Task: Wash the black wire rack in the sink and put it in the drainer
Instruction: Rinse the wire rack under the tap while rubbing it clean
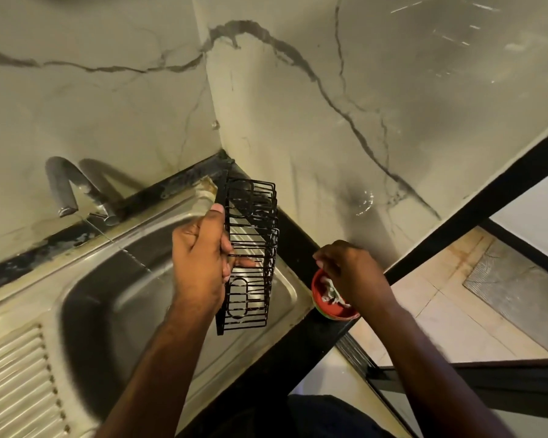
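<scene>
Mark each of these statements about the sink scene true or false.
1. The left hand grips the black wire rack. True.
2. The rack lies flat on the bottom of the sink. False: it is held up, roughly on end, over the basin.
3. The right hand is at the small red bowl. True.
4. The red bowl sits inside the basin. False: it stands on the dark ledge to the right of the sink.
5. A thin stream of water runs from the tap. True.
6. Both hands hold the rack. False: only the left does.
</scene>
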{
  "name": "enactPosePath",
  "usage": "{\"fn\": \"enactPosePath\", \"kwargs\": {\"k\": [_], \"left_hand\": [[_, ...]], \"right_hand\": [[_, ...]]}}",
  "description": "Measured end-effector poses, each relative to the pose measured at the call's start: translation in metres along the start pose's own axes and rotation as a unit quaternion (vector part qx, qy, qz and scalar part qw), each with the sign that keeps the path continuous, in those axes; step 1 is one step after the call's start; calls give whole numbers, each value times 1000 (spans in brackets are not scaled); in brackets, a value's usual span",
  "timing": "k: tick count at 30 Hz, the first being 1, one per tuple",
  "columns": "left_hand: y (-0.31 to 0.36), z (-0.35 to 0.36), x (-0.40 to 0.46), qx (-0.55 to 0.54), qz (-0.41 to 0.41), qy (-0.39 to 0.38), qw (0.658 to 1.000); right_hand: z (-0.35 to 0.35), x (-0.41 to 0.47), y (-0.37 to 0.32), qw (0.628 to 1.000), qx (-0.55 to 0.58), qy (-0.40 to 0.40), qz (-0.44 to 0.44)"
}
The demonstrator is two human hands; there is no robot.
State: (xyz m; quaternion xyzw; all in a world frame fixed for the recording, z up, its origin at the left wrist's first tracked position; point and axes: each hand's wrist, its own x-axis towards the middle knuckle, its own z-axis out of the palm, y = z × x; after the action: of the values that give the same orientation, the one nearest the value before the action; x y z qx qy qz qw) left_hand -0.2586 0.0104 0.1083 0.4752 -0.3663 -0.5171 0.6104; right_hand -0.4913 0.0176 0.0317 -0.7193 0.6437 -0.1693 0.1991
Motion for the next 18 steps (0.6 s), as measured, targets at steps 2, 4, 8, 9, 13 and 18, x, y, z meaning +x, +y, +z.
{"fn": "enactPosePath", "kwargs": {"k": [2, 4, 8, 9, 13, 18], "left_hand": [[2, -7, -1, 2, -3, 2, 1000], [2, -18, -3, 8, -5, 4, 1000], [5, -41, -11, 48, 1, -2, 999], [7, -49, -13, 63, -1, 0, 998], [17, -79, -19, 133, -10, 21, 991], [25, -116, -24, 143, -22, 80, 986]], "right_hand": [[1, 4, -14, 999, 3, 17, -30], [4, 10, -31, 998, 6, 26, -60], [12, 25, -67, 996, 16, 19, -91], [15, 29, -77, 995, 22, 19, -97], [27, 43, -116, 993, 48, 20, -110], [31, 58, -154, 979, 155, -21, -129]]}}
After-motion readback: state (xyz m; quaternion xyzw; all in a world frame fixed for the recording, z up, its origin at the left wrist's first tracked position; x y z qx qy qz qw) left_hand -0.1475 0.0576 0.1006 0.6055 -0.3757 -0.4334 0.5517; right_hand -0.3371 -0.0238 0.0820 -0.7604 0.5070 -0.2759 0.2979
